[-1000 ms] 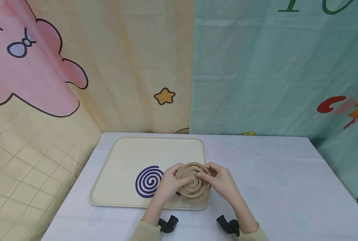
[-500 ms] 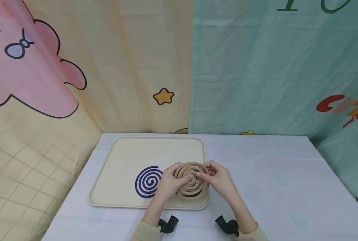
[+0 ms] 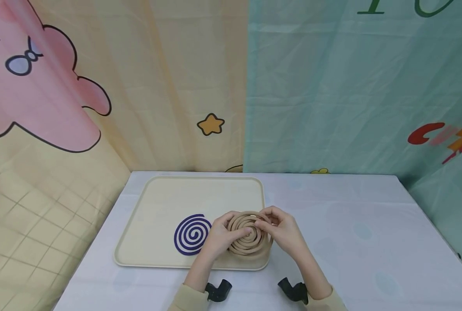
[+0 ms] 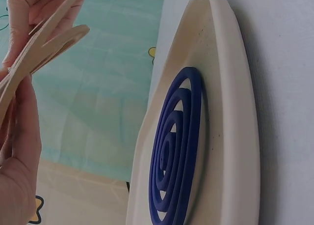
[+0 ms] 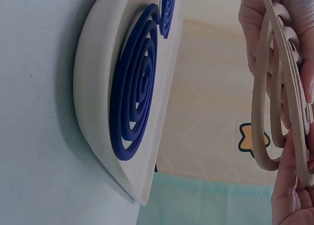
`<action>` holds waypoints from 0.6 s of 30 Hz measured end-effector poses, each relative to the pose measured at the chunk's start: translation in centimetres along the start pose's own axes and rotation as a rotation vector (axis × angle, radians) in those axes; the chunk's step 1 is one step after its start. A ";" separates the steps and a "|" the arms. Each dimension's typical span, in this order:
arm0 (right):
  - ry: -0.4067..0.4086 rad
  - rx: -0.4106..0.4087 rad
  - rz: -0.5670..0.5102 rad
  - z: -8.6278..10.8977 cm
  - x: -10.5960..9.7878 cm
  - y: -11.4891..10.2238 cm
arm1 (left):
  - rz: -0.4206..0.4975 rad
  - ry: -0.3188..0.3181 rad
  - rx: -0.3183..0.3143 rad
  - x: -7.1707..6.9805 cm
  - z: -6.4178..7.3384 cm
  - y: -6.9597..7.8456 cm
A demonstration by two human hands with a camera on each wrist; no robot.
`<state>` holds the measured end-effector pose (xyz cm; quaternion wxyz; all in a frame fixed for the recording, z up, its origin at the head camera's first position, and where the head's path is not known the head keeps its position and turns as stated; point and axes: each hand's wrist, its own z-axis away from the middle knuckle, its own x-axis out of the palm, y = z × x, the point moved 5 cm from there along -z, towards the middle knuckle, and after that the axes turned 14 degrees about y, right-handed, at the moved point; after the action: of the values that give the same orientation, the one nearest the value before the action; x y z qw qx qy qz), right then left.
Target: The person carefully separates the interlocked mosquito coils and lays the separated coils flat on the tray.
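Both hands hold a tan mosquito coil (image 3: 248, 249) over the right end of the tray (image 3: 164, 194). My left hand (image 3: 220, 235) grips its left side, thumb lying across the face to the centre. My right hand (image 3: 283, 231) pinches the upper right, thumb and fingers on the rings. Seen edge-on in the right wrist view, the coil's rings (image 5: 260, 107) splay apart into layers. A dark blue coil (image 3: 194, 234) lies flat on the tray, left of the hands. In the right wrist view another blue coil (image 5: 117, 99) lies nearer, below the held one; the head view hides it.
The cream tray has a raised rim (image 4: 240, 112) and sits on a white-covered table (image 3: 351, 242). Black curved mounts (image 3: 219, 290) stick out from both wrists above the table's near side. Patterned curtains (image 3: 324, 86) hang behind the table.
The tan coil has shifted and tilted slightly in the hands. Its lower right rings swing out from the rest again, and the dark gap at its bottom is covered. The blue coil stays put.
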<state>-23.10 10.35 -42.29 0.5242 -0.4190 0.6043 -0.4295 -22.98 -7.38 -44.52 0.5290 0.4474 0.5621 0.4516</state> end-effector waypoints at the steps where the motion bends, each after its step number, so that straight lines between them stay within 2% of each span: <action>1: -0.003 0.004 -0.004 0.0 0.0 0.0 | 0.001 0.000 -0.002 0.0 0.0 0.0; 5: -0.018 -0.032 0.006 0.1 0.1 -0.2 | -0.026 -0.019 0.010 0.2 0.1 0.0; 9: -0.066 -0.124 0.038 0.3 0.3 -0.5 | -0.060 -0.059 0.023 0.4 0.3 0.2; 12: -0.108 -0.164 0.037 0.3 0.3 -0.5 | -0.048 -0.080 0.013 0.4 0.4 0.2; 18: -0.120 -0.108 0.018 0.0 0.2 0.1 | 0.008 -0.098 -0.044 0.5 0.2 -0.2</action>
<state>-23.14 10.21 -42.42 0.5400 -0.4662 0.5978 -0.3657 -22.77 -6.96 -44.77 0.5638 0.4594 0.5237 0.4436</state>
